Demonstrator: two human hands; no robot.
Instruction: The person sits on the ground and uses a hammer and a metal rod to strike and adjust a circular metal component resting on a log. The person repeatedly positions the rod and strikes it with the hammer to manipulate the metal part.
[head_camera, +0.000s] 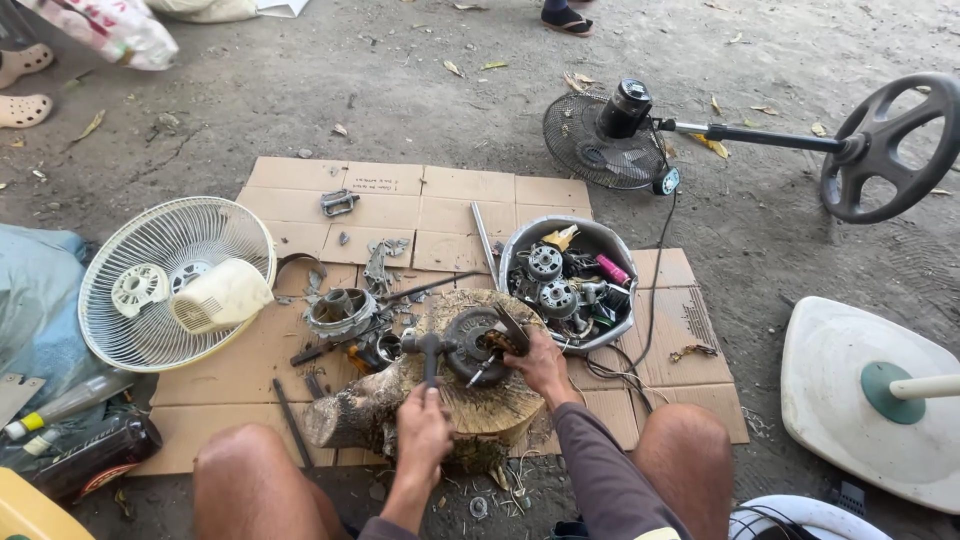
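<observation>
Motor core (478, 342), a dark round fan stator with copper windings, lies on top of a tree-stump block (455, 400) in the lower middle of the frame, between the person's 2 bare knees. The right hand (541, 364) rests against its right edge, fingers curled and pressed onto the metal, steadying it. The left hand (424, 430) is closed in a fist around the handle of a hammer (430, 352), whose head sits just left of the core, touching or nearly touching it; which one cannot be told.

Flattened cardboard (400, 215) covers the ground under the stump. On it, just left of the stump, lie a grey motor housing (341, 312) and loose metal scraps. A metal bowl (600, 240) to the upper right of the stump holds 2 grey round motor parts, wires and a pink piece. A white fan guard (150, 280) with a cream motor cover lies at the left. A dark fan with a long pole and wheel-shaped base (890, 150) lies in the upper right, and a white fan base (860, 400) sits at the right edge. Another person's sandalled foot (568, 20) shows at the top.
</observation>
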